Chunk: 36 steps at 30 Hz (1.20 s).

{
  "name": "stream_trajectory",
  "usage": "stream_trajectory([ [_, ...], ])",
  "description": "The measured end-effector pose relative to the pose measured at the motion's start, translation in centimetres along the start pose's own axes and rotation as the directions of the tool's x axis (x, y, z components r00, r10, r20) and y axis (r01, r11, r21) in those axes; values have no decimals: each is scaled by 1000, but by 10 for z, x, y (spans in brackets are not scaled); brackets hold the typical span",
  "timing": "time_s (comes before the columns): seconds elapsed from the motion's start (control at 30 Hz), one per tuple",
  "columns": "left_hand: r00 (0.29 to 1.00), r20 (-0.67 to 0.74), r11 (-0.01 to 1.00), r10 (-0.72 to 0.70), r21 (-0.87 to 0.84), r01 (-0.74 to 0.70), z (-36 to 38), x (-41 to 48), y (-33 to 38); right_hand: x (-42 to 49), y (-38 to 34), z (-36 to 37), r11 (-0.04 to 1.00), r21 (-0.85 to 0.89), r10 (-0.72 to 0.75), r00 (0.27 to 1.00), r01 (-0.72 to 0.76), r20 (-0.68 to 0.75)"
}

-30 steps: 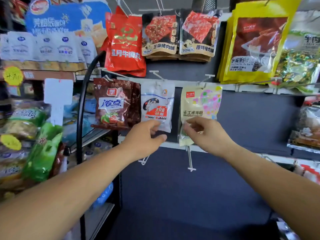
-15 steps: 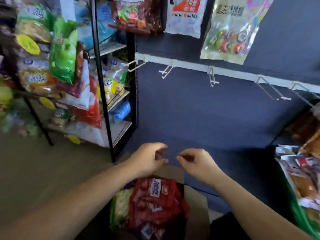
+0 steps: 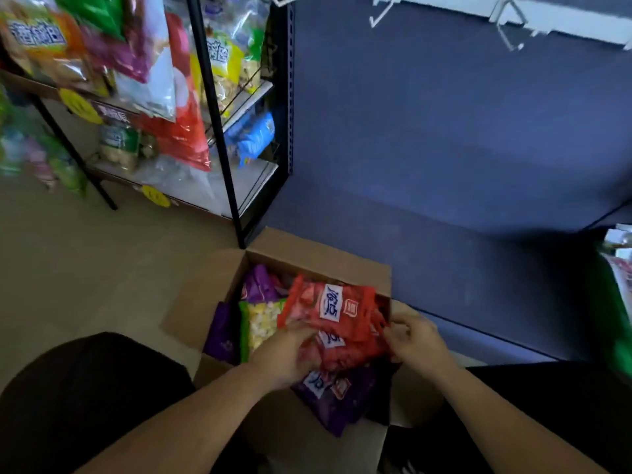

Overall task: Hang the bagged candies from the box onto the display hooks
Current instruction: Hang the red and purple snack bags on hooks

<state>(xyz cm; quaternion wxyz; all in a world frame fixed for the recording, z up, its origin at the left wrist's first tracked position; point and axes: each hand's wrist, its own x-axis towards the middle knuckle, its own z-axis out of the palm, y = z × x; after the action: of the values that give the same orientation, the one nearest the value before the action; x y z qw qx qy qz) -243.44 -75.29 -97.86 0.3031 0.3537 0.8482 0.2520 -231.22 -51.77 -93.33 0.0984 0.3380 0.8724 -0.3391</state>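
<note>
Head view: red candy bag (image 3: 333, 311) between both hands' grip

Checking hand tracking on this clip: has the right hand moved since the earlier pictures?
Yes. The right hand has come down from the hooks on the blue panel to the box, now at the red bags.

Both hands low, left hand (image 3: 285, 357) curled, right hand (image 3: 415, 340) pinching

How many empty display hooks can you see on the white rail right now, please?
2: one hook left of the middle at the top edge, one hook further right. Others may lie outside the frame.
</note>
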Motion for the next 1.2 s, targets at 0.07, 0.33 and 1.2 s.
stream_trajectory([
  [0.07,1000,-24,1000,-13,-12,13,0,12,-6,7,7,3,996,40,78,997,-78,4],
  [0.33,999,33,971,-4,238,-4,24,73,-26,41,35,36,896,332,294,954,-294,51],
  [1.2,997,75,963,-10,270,-11,31,42,-17,63,8,64,785,504,298,933,-359,200],
])
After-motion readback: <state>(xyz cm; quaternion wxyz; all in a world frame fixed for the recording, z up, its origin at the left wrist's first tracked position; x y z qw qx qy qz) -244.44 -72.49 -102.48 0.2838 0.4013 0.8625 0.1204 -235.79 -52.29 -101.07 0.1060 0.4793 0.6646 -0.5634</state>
